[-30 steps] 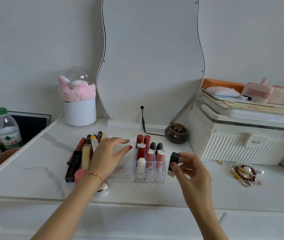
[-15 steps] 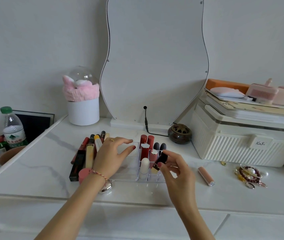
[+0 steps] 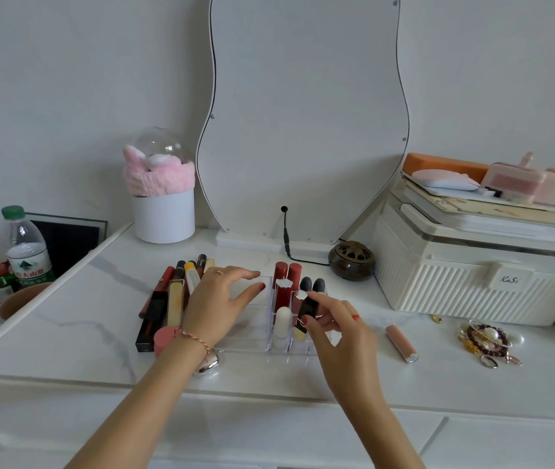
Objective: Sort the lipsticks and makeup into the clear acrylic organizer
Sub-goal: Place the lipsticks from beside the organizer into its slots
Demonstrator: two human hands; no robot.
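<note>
The clear acrylic organizer (image 3: 252,333) stands on the white marble table, its right slots holding several upright lipsticks, red, white and dark-capped. My right hand (image 3: 340,328) pinches a black lipstick with a gold base (image 3: 306,314), tilted, its lower end in a front slot. My left hand (image 3: 222,299) rests flat with fingers spread on the organizer's left part. Left of it lies a pile of lip glosses and tubes (image 3: 174,292). A pink lipstick (image 3: 401,343) lies alone on the table to the right.
A wavy mirror (image 3: 303,130) with a cable leans at the back. A dark incense burner (image 3: 352,260), a cream storage box (image 3: 472,282) and beaded bracelets (image 3: 487,340) sit right. A white pot with a pink headband (image 3: 162,211) and a water bottle (image 3: 25,248) stand left.
My right hand carried the black lipstick leftward to the organizer and lowered it, tilted, into a front slot. My left hand stayed on the organizer. The view shifted, revealing the pink lipstick.
</note>
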